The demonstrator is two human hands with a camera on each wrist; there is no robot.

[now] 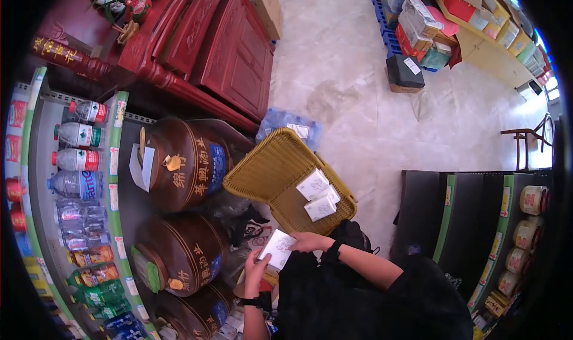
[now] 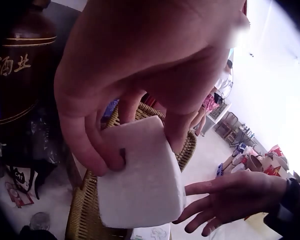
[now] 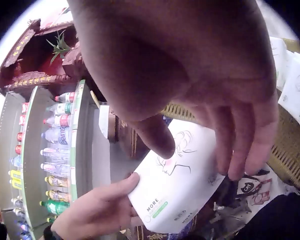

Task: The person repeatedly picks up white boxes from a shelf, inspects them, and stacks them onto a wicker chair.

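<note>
My left hand (image 1: pixel 255 273) grips a white tissue pack (image 1: pixel 278 250) by its lower left side. A line-drawn face and the word MORE are printed on its front in the right wrist view; its plain white back (image 2: pixel 140 185) shows in the left wrist view. My right hand (image 1: pixel 313 242) is at the pack's opposite edge, its fingers spread and nearly straight, its thumb over the printed face. Beyond the hands stands a woven basket (image 1: pixel 253 170) with its lid up, several similar white packs (image 1: pixel 320 207) lying inside.
Large brown jars (image 1: pixel 188 161) stand left of the basket, beside a shelf (image 1: pixel 113 161) of bottled drinks. A red wooden cabinet (image 1: pixel 236 59) and wrapped blue bottles (image 1: pixel 280 120) are beyond. Dark shelves (image 1: pixel 471 215) with jars stand on the right. Boxes (image 1: pixel 418 21) are piled farther off.
</note>
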